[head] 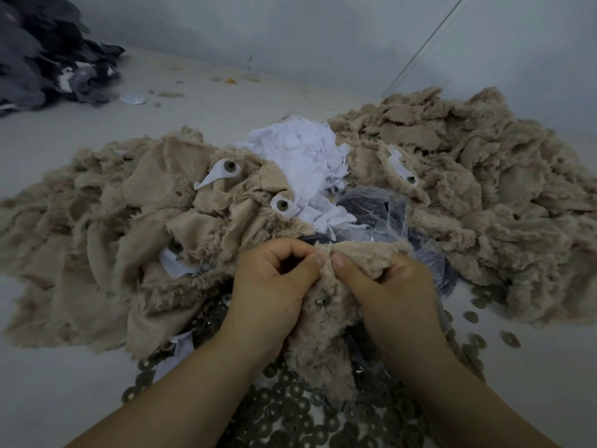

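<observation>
A tan plush fabric piece (326, 321) lies in front of me, with a small round stud showing in its fur. My left hand (274, 282) and my right hand (387, 286) both pinch its top edge, thumbs almost touching, fingers curled into the fabric. Several dark round washers (290, 412) are spread on the surface under and around my forearms. Finished tan pieces with white patches and grey plastic eyes (230, 166) lie to the left.
A big heap of tan plush cuttings (468, 176) fills the right side. White fabric scraps (307, 156) are piled in the middle, beside a clear plastic bag (381, 208). Dark grey fabric (38, 53) is stacked at the far left by the wall.
</observation>
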Demonstrator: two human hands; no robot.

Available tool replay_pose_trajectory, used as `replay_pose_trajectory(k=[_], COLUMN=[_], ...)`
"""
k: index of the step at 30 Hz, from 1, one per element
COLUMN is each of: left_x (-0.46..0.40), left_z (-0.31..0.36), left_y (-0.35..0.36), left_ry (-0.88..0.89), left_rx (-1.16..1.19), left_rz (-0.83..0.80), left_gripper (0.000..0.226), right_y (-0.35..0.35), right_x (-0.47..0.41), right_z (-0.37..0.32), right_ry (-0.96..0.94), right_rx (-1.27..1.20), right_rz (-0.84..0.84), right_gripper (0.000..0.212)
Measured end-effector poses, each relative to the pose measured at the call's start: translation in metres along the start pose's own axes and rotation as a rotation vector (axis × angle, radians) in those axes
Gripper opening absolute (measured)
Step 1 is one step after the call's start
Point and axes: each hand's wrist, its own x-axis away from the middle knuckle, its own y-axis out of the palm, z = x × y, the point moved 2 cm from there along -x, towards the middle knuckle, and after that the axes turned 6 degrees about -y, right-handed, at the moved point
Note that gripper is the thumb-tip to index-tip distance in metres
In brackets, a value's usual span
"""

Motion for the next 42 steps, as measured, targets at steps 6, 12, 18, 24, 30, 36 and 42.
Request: replay_pose_trajectory(k=[6,12,18,24,30,36,42], left_x=[0.002,0.002,0.000,0.002,0.003,0.005,0.010], left_z=[0.000,-0.002,-0.006,-0.005,-0.003,-0.003,0.007], left_y=[0.002,0.002,0.000,0.002,0.003,0.003,0.006], left_ry=[0.066,0.150,0.119,0.140,0.250,0.246,0.496], left_rx=[-0.041,-0.108,-0.078,-0.151,-0.329,-0.319,-0.417], left_rz=[-0.040,-0.012,0.017,0.034,0.076,0.116,0.064], left_gripper=[0.013,0.010,0.014,0.012,0.017,0.015,0.009], right_y=[0.000,-0.001,0.001,0.001,0.004,0.002,-0.001], right_x=[-0.002,-0.003,-0.001,0.000,0.000,-0.002,-0.002], right_z=[0.004,0.006,0.007,0.009,0.009,0.012,0.009], right_ry=[0.066,0.070,0.060,0.092,0.141,0.243,0.161], right_rx=[-0.039,-0.003,0.014,-0.022,-0.064,-0.173,-0.046], right_rz=[0.005,-0.004,-0.004,0.018,-0.013,-0.066,-0.015], right_gripper=[0.006,0.010,0.029,0.026,0.046,0.013,0.026])
